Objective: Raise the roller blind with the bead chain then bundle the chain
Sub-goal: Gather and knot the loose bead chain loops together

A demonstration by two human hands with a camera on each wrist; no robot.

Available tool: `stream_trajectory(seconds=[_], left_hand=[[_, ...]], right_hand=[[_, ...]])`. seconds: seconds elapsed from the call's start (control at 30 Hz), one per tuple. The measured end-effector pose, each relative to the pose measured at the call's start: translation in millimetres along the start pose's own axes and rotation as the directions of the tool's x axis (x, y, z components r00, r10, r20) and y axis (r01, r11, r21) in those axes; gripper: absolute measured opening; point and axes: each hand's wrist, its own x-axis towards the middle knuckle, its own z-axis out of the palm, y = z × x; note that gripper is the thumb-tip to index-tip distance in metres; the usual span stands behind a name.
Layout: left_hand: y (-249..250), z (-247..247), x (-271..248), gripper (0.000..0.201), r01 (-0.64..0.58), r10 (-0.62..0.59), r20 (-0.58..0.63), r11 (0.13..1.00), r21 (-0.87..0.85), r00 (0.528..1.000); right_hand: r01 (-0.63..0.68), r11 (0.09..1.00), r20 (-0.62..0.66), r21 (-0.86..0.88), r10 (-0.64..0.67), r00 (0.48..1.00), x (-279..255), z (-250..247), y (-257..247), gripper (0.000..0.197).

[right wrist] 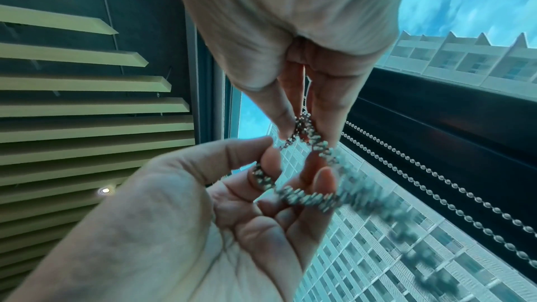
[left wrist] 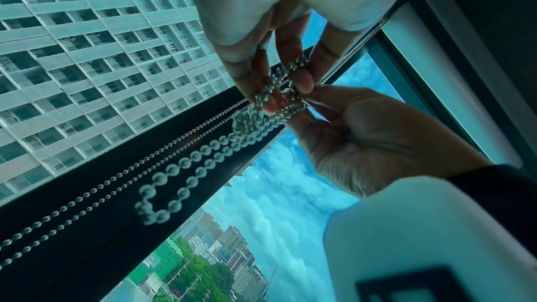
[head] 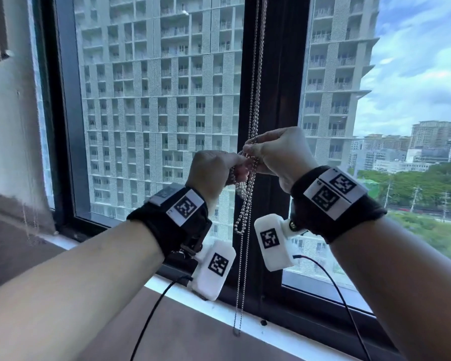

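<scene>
Forearms are reaching up from the bottom of the head view, each one wearing a black wrist strap with white tagged camera housings hanging beneath. My left hand is holding a gathered bunch of the bead chain with its fingers curled round the coils, and my right hand is pinching the same bunch just beside it, thumb against fingertips; the two hands are touching at the chain. In the left wrist view, several loops are crossing my left fingers, and one short loop is hanging free below them. In the right wrist view, turns of chain are wrapping round a finger of my left hand. Below the hands, the longer loop is dangling down to the white window sill. Above the hands, the strands are running up along the dark window frame. Beyond the glass, a pale high-rise building is standing under a cloudy sky.
</scene>
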Motion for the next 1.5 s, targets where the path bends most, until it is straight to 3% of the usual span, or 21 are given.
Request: stream_trajectory(seconds=[0.4, 0.53, 0.63, 0.73, 0.83, 0.93, 1.07, 1.23, 1.37, 1.5], left_hand=[[4, 2, -4, 0.021, 0.066, -0.091, 0.117, 0.977, 0.204, 0.989], [7, 1, -8, 0.024, 0.115, -0.135, 0.243, 0.989, 0.095, 0.961], [7, 2, -8, 0.024, 0.088, -0.085, 0.246, 0.996, 0.001, 0.965], [2, -1, -6, 0.022, -0.076, 0.057, 0.163, 0.991, 0.11, 0.985], [-4, -7, -6, 0.02, -0.179, 0.163, 0.12, 0.975, 0.134, 0.979], [-7, -11, -3, 0.021, -0.04, 0.043, 0.055, 0.997, -0.058, 0.998], [-22, -13, -7, 0.012, -0.017, 0.017, 0.0, 0.991, 0.133, 1.0], [-42, -11, -17, 0.017, 0.043, -0.069, 0.108, 0.973, 0.228, 0.992], [-44, -5, -22, 0.009, 0.169, -0.168, 0.158, 0.986, 0.006, 0.973], [-43, -4, -23, 0.021, 0.063, -0.083, 0.161, 0.991, 0.121, 0.983]], right_hand=[[0.017, 0.999, -0.026, 0.037, -0.016, 1.0, 0, 6, 8, 0.013], [0.009, 0.996, -0.017, 0.086, -0.007, 1.0, -1, 9, 8, 0.009], [-0.008, 0.993, 0.011, 0.121, 0.007, 1.0, -3, 9, 8, 0.014], [-0.003, 0.996, 0.021, 0.088, 0.002, 1.0, -6, 7, 10, 0.024], [0.002, 0.999, 0.008, 0.053, -0.002, 1.0, -10, 1, 10, 0.021], [-0.036, 0.998, 0.023, 0.045, 0.035, 0.999, -17, -5, 9, 0.014], [-0.074, 0.997, 0.043, 0.004, 0.074, 0.996, -17, -5, 18, 0.017], [-0.079, 0.995, 0.044, -0.064, 0.081, 0.996, -11, -6, 29, 0.015], [-0.02, 0.99, 0.04, -0.139, 0.025, 0.999, -12, -8, 28, 0.01], [-0.013, 0.989, 0.061, -0.15, 0.023, 0.998, -11, -10, 28, 0.01]])
